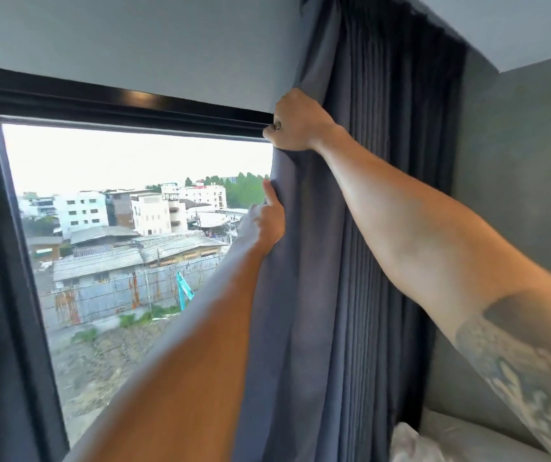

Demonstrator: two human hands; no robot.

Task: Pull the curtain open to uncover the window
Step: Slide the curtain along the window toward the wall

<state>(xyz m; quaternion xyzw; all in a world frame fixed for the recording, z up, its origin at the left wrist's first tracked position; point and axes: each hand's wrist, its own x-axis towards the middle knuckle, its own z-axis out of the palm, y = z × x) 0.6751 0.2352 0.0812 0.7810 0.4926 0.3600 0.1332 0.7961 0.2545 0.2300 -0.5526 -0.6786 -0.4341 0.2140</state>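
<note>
The blue-grey curtain (pixel 304 295) was seen gathered toward the right side of the window (pixel 127 228), its leading edge hanging just over the pane's right margin, while denser, darker pleats were bunched behind it against the grey wall (pixel 517 195). Both of the person's 2 bare arms were stretched out to that edge. The right hand (pixel 296 120) was raised to the level of the black window frame (pixel 117 108) at its top, and its fingers were clenched tightly around the curtain's edge; a ring was visible on 1 finger. The left hand (pixel 267 221) was placed lower on the same edge, with the fabric pinched between thumb and fingers and the thumb pointed upward along the fold. Most of the glass was left uncovered, and pale buildings, tin roofs and trees were visible through it. A tattoo was shown on the right forearm, and white bedding (pixel 411 441) was glimpsed at the lower right corner.
</note>
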